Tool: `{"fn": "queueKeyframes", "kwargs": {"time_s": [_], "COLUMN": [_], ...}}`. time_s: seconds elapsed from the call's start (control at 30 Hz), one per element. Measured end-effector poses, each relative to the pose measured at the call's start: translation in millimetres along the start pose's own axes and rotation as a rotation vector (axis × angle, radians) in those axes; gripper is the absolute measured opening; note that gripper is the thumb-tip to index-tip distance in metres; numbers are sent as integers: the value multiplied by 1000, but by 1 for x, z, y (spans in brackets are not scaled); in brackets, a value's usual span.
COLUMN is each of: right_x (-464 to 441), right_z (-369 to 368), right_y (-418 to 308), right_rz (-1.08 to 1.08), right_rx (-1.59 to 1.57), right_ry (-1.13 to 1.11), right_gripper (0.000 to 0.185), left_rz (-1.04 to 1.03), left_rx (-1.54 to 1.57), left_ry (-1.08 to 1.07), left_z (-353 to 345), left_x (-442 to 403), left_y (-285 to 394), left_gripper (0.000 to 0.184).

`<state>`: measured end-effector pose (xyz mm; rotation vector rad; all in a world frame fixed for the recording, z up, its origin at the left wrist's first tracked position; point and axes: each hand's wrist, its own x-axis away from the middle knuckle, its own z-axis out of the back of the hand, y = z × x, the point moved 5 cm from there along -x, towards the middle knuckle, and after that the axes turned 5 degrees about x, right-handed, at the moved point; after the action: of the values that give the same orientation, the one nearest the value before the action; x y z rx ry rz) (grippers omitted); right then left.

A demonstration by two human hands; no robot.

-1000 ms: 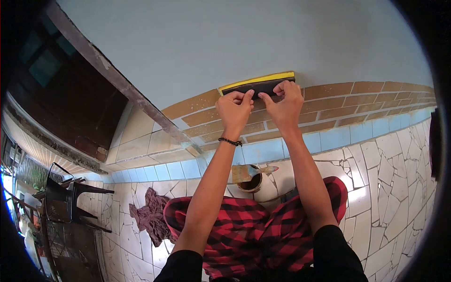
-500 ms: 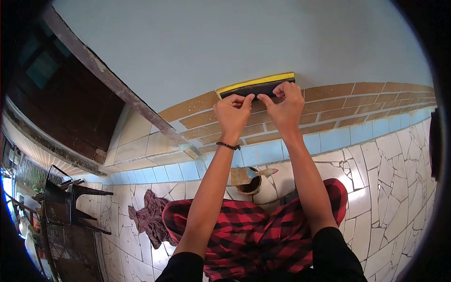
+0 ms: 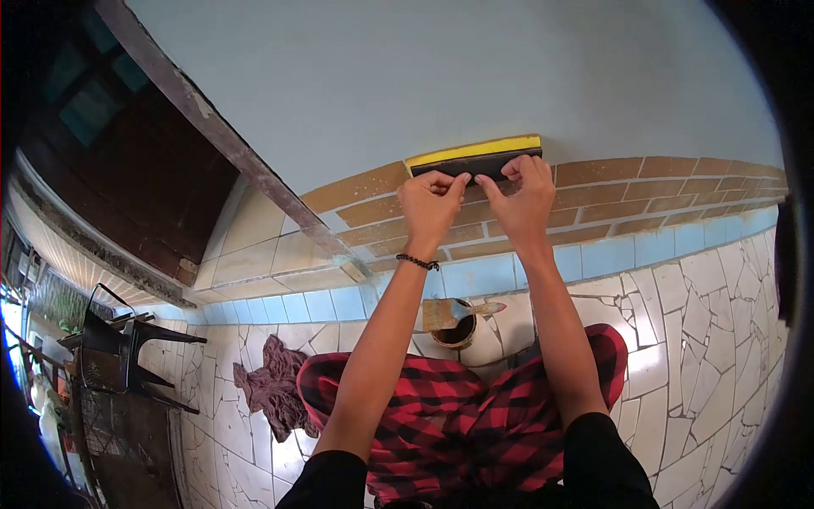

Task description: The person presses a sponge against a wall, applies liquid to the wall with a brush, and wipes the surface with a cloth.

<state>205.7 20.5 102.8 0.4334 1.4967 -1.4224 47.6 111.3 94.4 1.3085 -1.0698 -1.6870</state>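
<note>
A long block with a black back and a yellow foam-like edge (image 3: pixel 475 153) lies flat against the wall, at the top row of painted brown bricks. My left hand (image 3: pixel 432 208) pinches its lower edge near the left and middle, thumb pointing inward. On the right part of the same edge, my right hand (image 3: pixel 521 199) grips with curled fingers, its thumb close to the left one. The wall surface behind the block is hidden. Below my hands, a wide paint brush (image 3: pixel 439 315) rests across the rim of a small tub (image 3: pixel 455 338) with dark contents.
A crumpled purple-brown cloth (image 3: pixel 273 386) lies on the broken-tile floor (image 3: pixel 233 454) left of my knees. Light blue tiles (image 3: pixel 479 276) line the wall's foot. At left are a dark door (image 3: pixel 127 161), its frame (image 3: pixel 229 153) and a black metal chair (image 3: pixel 127 352).
The camera view has shifted slightly, moving the wall and door rightward in the picture. Both hands keep the same hold, and the block stays at the same place on the wall.
</note>
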Motion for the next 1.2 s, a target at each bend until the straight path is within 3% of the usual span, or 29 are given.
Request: {"fn": "queueKeyframes", "kwargs": {"time_s": [1.2], "right_x": [-7], "right_z": [-7], "right_y": [8], "right_rz": [-4], "right_rx": [-37], "right_ry": [-16], "right_gripper": [40], "left_rz": [56], "left_rx": [59], "left_ry": [-23], "left_z": [-2], "left_x": [-9], "left_y": [2], "left_gripper": [25]}}
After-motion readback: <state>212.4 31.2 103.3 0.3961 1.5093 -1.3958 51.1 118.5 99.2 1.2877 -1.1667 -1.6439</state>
